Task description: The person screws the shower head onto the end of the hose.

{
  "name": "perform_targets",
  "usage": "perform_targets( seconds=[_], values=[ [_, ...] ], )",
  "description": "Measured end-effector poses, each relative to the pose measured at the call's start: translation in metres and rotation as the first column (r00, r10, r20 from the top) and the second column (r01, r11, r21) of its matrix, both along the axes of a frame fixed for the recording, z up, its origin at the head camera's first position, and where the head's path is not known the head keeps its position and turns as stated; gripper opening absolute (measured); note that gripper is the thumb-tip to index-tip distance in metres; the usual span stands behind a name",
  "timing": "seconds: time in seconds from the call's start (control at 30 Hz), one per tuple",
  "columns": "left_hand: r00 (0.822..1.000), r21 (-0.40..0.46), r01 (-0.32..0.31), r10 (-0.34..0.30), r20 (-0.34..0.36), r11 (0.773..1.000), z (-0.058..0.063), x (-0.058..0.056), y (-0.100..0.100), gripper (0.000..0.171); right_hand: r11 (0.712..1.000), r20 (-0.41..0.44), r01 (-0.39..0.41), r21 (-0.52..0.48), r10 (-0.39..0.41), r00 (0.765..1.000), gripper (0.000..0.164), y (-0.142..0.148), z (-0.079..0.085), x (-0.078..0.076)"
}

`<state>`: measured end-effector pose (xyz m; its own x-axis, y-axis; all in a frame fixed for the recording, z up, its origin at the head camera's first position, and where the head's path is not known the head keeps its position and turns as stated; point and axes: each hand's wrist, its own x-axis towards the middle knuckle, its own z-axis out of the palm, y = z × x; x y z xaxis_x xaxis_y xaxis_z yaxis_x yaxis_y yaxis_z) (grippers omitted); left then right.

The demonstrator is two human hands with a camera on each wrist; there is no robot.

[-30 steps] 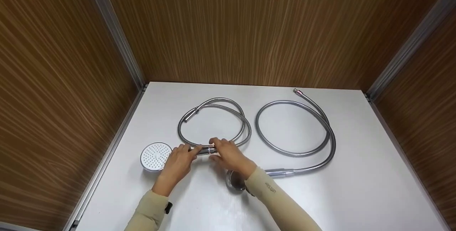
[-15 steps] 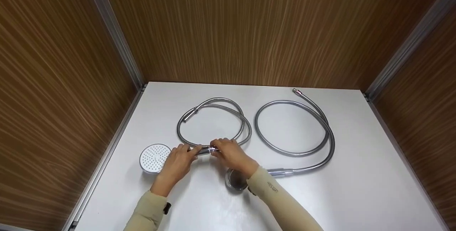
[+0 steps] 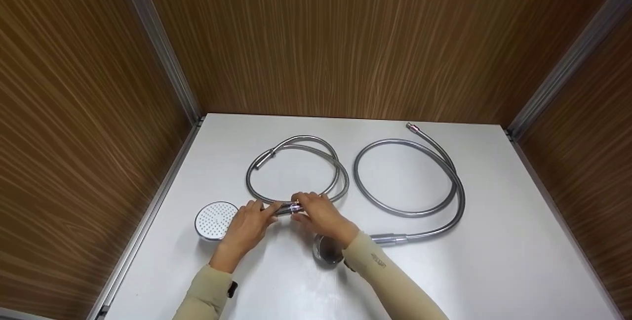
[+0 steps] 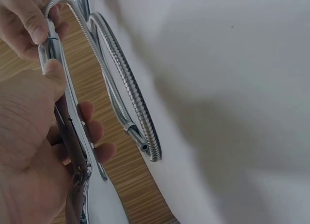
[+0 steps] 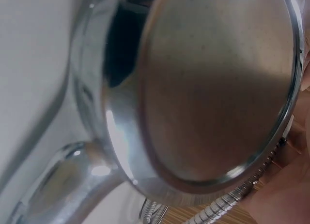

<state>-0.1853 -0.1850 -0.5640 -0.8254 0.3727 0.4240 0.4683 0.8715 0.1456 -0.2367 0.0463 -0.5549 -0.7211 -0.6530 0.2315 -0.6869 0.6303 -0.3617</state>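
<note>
My left hand (image 3: 246, 227) grips the chrome handle of a hand shower (image 3: 216, 220), its white nozzle face turned up at the left. In the left wrist view the thumb and fingers wrap that handle (image 4: 70, 96). At the handle's end, my right hand (image 3: 321, 214) pinches the metal hose end (image 4: 52, 28) with thumb and fingers; handle and hose end sit in line. The steel shower hose (image 3: 306, 137) lies coiled behind the hands. In the right wrist view a second shower head (image 5: 218, 98) covers most of my right hand (image 5: 286, 185).
Under my right forearm lies the second shower head, joined to a grey hose (image 3: 354, 172) looped on the right. That hose's free end (image 3: 413, 127) points to the back edge. Wood-grain panels (image 3: 345, 38) surround the white table (image 3: 493, 260) at back and sides.
My right fingers and thumb have closed around the hose end, after being spread wider. The shower head's face has sunk slightly toward me. Both hoses lie as before.
</note>
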Motion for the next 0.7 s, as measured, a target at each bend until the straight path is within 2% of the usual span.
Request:
perform_targets(
  seconds=[0.17, 0.4, 0.57, 0.7],
  values=[
    [1.0, -0.008, -0.012, 0.012, 0.016, 1.0, 0.0005, 0.0003, 0.0017, 0.036, 1.0, -0.024, -0.011, -0.004, 0.011, 1.0, 0.033, -0.0011, -0.0021, 0.0002],
    [0.999, -0.031, -0.031, 0.031, 0.025, 0.999, 0.0006, 0.0005, 0.002, 0.036, 1.0, -0.012, -0.016, 0.017, 0.016, 1.0, 0.029, -0.0008, -0.0028, 0.0004],
    [0.999, -0.046, -0.037, 0.039, 0.035, 0.998, 0.0003, 0.0013, 0.0026, 0.036, 0.999, -0.005, -0.012, 0.031, 0.012, 1.0, 0.033, -0.0009, -0.0045, -0.0002],
    [0.998, -0.05, -0.045, 0.047, 0.042, 0.998, -0.0006, 0.0018, 0.0033, 0.036, 1.0, 0.007, -0.019, -0.002, 0.019, 1.0, 0.04, 0.0001, -0.0066, -0.0012]
  ],
)
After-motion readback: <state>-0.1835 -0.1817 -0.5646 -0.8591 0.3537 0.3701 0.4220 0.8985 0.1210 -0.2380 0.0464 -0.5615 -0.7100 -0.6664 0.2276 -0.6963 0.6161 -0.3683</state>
